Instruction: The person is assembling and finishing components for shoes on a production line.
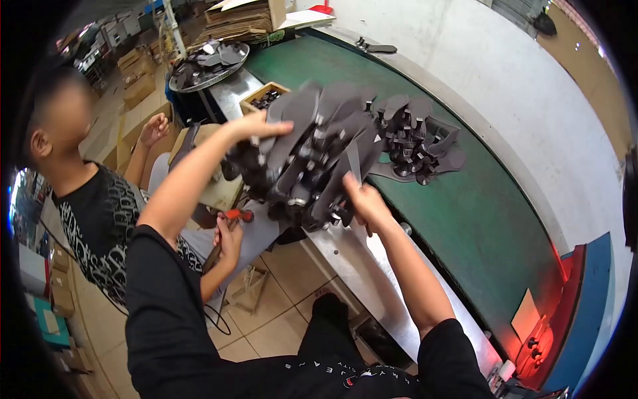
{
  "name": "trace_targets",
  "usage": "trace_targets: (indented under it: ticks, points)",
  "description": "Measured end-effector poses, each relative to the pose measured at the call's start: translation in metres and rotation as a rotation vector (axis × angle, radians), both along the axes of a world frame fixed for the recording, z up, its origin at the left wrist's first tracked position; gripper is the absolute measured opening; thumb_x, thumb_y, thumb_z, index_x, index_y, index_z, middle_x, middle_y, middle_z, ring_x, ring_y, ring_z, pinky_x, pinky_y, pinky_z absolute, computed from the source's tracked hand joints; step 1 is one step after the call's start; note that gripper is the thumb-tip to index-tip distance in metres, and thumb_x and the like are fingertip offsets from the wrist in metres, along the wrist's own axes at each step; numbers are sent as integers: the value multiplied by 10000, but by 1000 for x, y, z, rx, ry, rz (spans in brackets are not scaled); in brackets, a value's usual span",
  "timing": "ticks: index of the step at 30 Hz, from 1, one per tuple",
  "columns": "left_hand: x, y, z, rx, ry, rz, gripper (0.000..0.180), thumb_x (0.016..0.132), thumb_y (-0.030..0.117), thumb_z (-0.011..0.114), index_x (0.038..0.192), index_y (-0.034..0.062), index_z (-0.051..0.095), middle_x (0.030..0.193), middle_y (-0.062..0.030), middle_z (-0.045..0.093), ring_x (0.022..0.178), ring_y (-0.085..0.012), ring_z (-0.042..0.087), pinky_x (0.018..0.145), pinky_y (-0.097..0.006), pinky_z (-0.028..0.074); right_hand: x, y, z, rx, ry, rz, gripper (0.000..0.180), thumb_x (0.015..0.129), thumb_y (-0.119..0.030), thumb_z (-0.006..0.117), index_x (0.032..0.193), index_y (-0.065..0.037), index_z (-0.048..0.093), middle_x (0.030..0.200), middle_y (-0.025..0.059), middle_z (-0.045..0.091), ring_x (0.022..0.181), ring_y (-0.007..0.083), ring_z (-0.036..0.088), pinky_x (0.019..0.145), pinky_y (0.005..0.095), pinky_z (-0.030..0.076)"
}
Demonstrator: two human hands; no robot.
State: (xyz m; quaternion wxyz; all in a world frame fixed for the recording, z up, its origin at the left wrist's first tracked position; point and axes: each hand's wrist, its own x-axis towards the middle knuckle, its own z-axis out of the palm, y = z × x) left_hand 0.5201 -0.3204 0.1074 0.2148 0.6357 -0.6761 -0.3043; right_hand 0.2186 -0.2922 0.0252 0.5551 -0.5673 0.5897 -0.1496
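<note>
My L hand (258, 126) & R hand (367, 205) grip the sandal bundle (312, 156) btwn them. Prob. bendy, apt to slip; I'd hold outer edges.

White wall (505, 80): stood brightly lit, bowed.
Metal counter (362, 259): threw back glare.
Sandals (306, 159): blurred along their upper edge.
Blue-sided machine (583, 306): glowed red.
Corners: fell black.

The head view, from the left of two head-worn fisheyes, looks down and forward, close above the left hand (260, 126) and right hand (367, 203), with tiled floor (284, 269) and green worktop (458, 229) beyond, straight edges bending toward its rim
</note>
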Motion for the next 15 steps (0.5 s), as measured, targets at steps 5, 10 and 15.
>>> trace_targets:
  ticks: [5, 10, 15]
  points:
    - [45, -43, -63, 200, -277, 132, 993, 653, 742, 648, 1204, -80, 557, 1171, -254, 602, 1099, -317, 588, 943, -362, 449, -34, 12, -72, -261, -2, 182, 492, 869, -460, 583, 994, 13, 637, 787, 169, 682, 728, 260, 666, 689, 363, 496]
    - [62, -61, -40, 250, -486, 210, 831, 689, 681, 677, 1086, -49, 649, 988, -213, 664, 896, -253, 652, 749, -364, 517, -84, 23, -50, -210, -74, 208, 387, 895, -361, 592, 1050, -11, 646, 715, 82, 668, 663, 125, 621, 632, 292, 481]
    - [30, -119, 47, -14, -550, 76, 607, 752, 598, 689, 892, 9, 733, 648, -64, 635, 579, -121, 575, 580, -271, 470, -167, -42, -46, -12, -173, -104, 418, 959, -384, 499, 1058, -8, 652, 800, 60, 670, 472, 97, 519, 447, 256, 433]
